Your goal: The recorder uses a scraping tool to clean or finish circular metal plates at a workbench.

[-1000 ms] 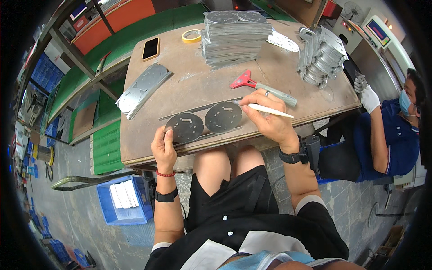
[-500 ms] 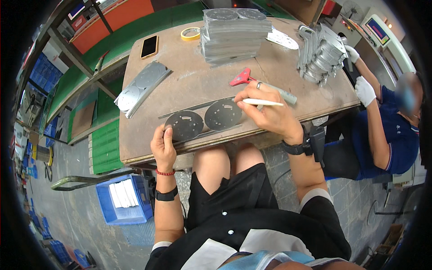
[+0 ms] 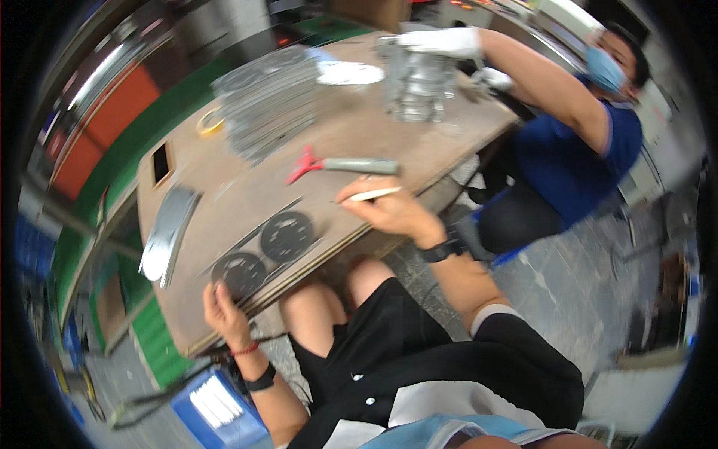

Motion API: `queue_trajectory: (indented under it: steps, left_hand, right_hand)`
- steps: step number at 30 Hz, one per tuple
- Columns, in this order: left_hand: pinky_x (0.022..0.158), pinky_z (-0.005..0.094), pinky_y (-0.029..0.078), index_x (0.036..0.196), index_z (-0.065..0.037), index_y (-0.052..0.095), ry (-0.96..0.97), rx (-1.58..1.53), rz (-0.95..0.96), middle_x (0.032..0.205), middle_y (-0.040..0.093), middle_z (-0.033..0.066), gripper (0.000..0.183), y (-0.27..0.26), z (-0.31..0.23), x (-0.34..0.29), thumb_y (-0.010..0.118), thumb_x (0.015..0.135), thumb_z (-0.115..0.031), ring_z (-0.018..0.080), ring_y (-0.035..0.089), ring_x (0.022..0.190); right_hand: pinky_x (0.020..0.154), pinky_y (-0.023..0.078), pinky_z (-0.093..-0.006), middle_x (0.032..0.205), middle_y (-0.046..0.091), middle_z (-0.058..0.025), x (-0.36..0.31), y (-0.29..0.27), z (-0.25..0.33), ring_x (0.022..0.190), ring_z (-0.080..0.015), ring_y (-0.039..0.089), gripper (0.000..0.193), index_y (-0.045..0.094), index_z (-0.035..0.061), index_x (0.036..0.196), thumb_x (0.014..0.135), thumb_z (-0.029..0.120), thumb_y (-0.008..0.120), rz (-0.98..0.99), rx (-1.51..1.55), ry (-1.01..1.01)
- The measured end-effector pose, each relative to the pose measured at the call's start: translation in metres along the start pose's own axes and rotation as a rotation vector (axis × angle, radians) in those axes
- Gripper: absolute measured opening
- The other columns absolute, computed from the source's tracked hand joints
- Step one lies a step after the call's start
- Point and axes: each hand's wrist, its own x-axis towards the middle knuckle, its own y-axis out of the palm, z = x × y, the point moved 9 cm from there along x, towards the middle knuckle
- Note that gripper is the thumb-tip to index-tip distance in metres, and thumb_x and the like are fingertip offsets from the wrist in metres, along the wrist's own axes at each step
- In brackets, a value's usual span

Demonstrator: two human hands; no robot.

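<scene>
A brown desk point(image 3: 351, 120) lies before the person, in a blurred view. At its right side sits a co-worker point(image 3: 580, 161) in a blue shirt, with one white-gloved hand point(image 3: 441, 43) at the top of a pile of silvery metal parts point(image 3: 419, 93). A tall stack of grey plates point(image 3: 273, 108) stands on the far part, and a lower stack point(image 3: 172, 228) lies at the left. The plate with two dark discs point(image 3: 287, 238) is near the front edge; at its left end the left hand point(image 3: 228, 318) has its grip pinching this plate. A scraper point(image 3: 355, 165) with red head lies just beyond the right hand point(image 3: 396, 213). Farther left are a phone point(image 3: 162, 163) and a yellow tape roll point(image 3: 210, 122). The right hand's grip pinches a slim white tool point(image 3: 376, 194), apart from the discs.
</scene>
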Motion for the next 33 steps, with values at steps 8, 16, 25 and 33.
queue_trajectory:
  steps: [8,16,25,33]
  left_hand:
    - [0.069,0.021,0.043,0.102,0.004,0.059,0.0,0.112,-0.017,0.089,0.059,0.0021,0.017,0.001,0.0,0.006,0.051,0.096,-0.01,0.0076,0.051,0.078]
    - [0.065,0.0178,0.035,0.102,0.0,0.061,0.034,0.063,-0.01,0.084,0.056,-0.0042,0.017,0.007,-0.007,0.008,0.051,0.097,-0.012,0.0031,0.044,0.073]
    - [0.063,0.0167,0.034,0.104,0.001,0.06,0.026,0.041,-0.009,0.081,0.053,-0.0053,0.015,0.006,-0.006,0.004,0.054,0.094,-0.009,0.003,0.041,0.07]
    - [0.058,0.0166,0.03,0.096,-0.002,0.061,0.043,0.036,-0.032,0.075,0.05,-0.0068,0.013,0.006,-0.011,0.007,0.053,0.095,-0.012,0.0019,0.039,0.067]
  right_hand:
    - [0.072,0.05,-0.036,0.093,0.065,-0.0163,-0.035,0.023,-0.025,0.082,-0.0334,0.061,0.016,0.064,0.0015,0.099,0.085,0.006,0.057,-0.308,-0.139,-0.041]
    - [0.046,0.041,-0.0184,0.07,0.061,-0.0041,-0.04,0.018,-0.067,0.052,-0.0049,0.049,0.023,0.063,-0.0007,0.097,0.094,0.021,0.056,-0.543,0.746,0.383]
    - [0.054,0.05,-0.0248,0.078,0.063,-0.0087,-0.043,0.071,-0.057,0.062,-0.0122,0.058,0.018,0.059,-0.0012,0.102,0.091,0.014,0.059,-0.567,1.173,0.491]
    - [0.071,0.05,-0.0227,0.093,0.066,-0.0096,-0.023,0.071,-0.053,0.082,-0.0125,0.062,0.024,0.058,-0.0017,0.113,0.092,0.01,0.057,-0.532,0.757,0.371]
